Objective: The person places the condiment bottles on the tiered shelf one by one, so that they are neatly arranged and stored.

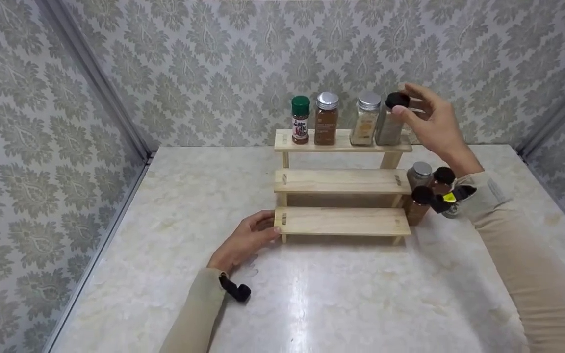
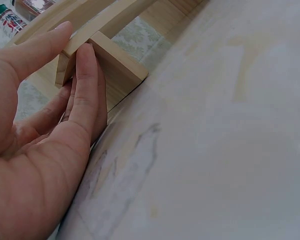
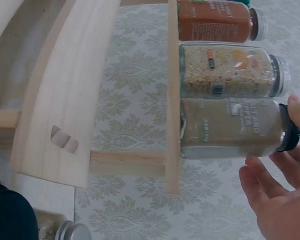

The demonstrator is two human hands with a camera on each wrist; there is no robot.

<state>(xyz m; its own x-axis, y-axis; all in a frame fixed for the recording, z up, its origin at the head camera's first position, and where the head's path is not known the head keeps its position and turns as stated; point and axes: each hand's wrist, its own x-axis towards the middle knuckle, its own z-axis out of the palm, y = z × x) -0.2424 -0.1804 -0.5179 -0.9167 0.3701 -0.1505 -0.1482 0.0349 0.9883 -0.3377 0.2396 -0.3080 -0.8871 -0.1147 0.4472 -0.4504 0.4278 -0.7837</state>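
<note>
A three-tier wooden rack (image 1: pixel 342 220) stands on the table. My left hand (image 1: pixel 248 239) holds the left end of its lowest tier; in the left wrist view the fingertips (image 2: pixel 85 57) press against the wood, with the thumb on the opposite side. On the top tier, a glass spice jar with a black lid (image 1: pixel 389 127) stands upright at the right end. My right hand (image 1: pixel 434 120) is around its lid, thumb in front and fingers behind. Beside it stands a silver-lidded jar of pale granules (image 1: pixel 364 126). Farther left are a silver-lidded reddish-brown jar (image 1: pixel 325 125) and a green-capped bottle (image 1: pixel 300 122).
Several more spice jars (image 1: pixel 417 208) stand on the table close to the rack's right side, under my right forearm. A patterned wall (image 1: pixel 243 63) rises behind the rack, and another side wall (image 1: pixel 32 147) is at the left.
</note>
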